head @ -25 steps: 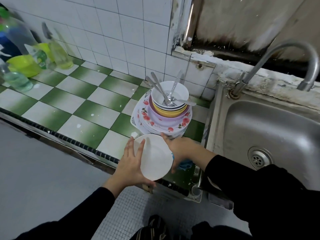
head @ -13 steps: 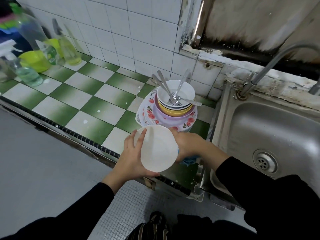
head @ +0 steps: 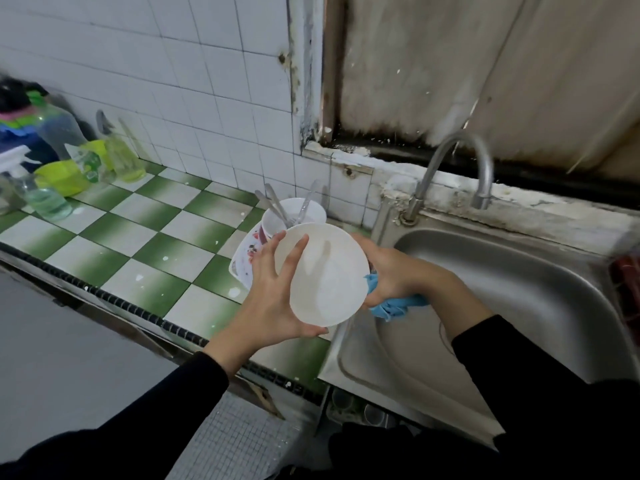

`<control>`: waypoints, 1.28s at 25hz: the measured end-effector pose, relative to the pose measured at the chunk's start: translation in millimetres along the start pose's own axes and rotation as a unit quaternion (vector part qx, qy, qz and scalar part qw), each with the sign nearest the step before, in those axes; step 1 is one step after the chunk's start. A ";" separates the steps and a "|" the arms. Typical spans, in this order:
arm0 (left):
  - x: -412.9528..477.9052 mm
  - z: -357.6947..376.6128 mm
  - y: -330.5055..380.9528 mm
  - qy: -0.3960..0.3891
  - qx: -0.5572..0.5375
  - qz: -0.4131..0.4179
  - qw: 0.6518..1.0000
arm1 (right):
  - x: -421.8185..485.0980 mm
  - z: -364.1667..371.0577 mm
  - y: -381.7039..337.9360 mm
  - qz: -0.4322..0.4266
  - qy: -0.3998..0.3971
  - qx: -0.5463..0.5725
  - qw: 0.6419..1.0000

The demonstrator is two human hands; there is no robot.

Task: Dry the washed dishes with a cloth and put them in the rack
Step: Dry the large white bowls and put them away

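Left hand [head: 273, 299] grips the white dish [head: 329, 275] (plain, glossy), fingers spread; right hand [head: 391, 271] clutches blue cloth [head: 398, 304].

Dim, flat light; motion blur throughout; wide-angle bending at edges.

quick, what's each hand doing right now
left hand: holding the white bowl, fingers spread on it
right hand: gripping the blue cloth
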State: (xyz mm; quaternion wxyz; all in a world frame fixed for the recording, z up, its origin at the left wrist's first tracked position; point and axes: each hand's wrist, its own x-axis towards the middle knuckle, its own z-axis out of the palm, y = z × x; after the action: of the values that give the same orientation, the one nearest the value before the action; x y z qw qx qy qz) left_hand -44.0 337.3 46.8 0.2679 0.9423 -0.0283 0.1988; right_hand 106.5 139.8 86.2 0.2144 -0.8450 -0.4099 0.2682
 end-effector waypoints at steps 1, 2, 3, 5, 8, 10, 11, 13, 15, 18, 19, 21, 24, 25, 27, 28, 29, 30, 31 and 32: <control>3.9 5.9 11.5 0.001 0.012 0.012 1.000 | -12.5 -5.1 7.9 0.001 0.003 0.014 1.000; 7.0 12.2 23.5 0.002 0.020 0.022 1.000 | -25.6 -9.3 16.7 0.005 0.007 0.028 1.000; 9.3 19.2 34.0 0.002 0.025 0.029 0.999 | -38.2 -12.4 25.4 0.011 0.010 0.042 0.999; 11.5 35.8 54.7 0.005 0.032 0.049 0.998 | -64.6 -17.6 43.6 0.025 0.023 0.065 0.997; 13.3 61.2 81.1 0.001 0.024 0.050 0.998 | -97.9 -19.3 70.0 0.040 0.052 0.105 0.992; 14.4 79.2 99.6 -0.010 0.019 0.044 0.999 | -118.4 -19.0 87.9 0.049 0.067 0.133 0.988; 13.9 87.8 107.9 -0.014 0.021 0.045 0.999 | -126.7 -17.9 96.6 0.052 0.073 0.147 0.985; 13.3 104.2 123.4 -0.015 0.027 0.058 0.998 | -142.4 -15.0 113.1 0.059 0.084 0.174 0.979; 14.3 118.6 136.7 -0.014 0.029 0.078 0.996 | -156.7 -11.2 130.0 0.067 0.098 0.197 0.973; 17.2 134.2 151.9 -0.016 0.063 0.118 0.991 | -174.2 -5.2 152.7 0.066 0.115 0.237 0.962; 17.8 139.2 157.3 -0.018 0.075 0.132 0.988 | -180.2 -3.2 159.4 0.064 0.116 0.244 0.961; 17.6 147.4 166.1 -0.020 0.085 0.149 0.985 | -189.8 1.0 169.8 0.057 0.114 0.246 0.961; 17.4 155.5 178.1 -0.017 0.093 0.181 0.979 | -203.9 5.8 174.8 0.052 0.123 0.243 0.961; 18.3 156.3 180.5 -0.016 0.100 0.197 0.975 | -206.9 7.2 175.2 0.050 0.130 0.243 0.960; 21.9 155.4 183.6 -0.013 0.113 0.225 0.968 | -211.7 9.7 175.7 0.042 0.143 0.240 0.959; 24.1 154.2 184.9 -0.011 0.120 0.238 0.964 | -214.3 10.3 175.6 0.037 0.150 0.242 0.958; 26.4 152.8 186.7 -0.009 0.129 0.250 0.960 | -217.4 9.6 175.1 0.033 0.158 0.246 0.956; 28.6 151.3 188.2 -0.008 0.142 0.260 0.955 | -220.6 8.4 175.3 0.031 0.167 0.250 0.953; 30.8 149.7 190.0 -0.007 0.157 0.268 0.951 | -224.1 6.7 175.0 0.029 0.177 0.253 0.951; 33.2 147.7 192.2 -0.006 0.171 0.275 0.946 | -228.1 4.8 174.4 0.025 0.189 0.256 0.948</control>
State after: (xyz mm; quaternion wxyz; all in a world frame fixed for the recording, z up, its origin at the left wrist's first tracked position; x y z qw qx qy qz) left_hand 8.9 98.5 39.8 0.0378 0.9306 -0.2538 0.2609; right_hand 85.7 -143.5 44.3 0.4906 -0.8066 -0.2583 0.2049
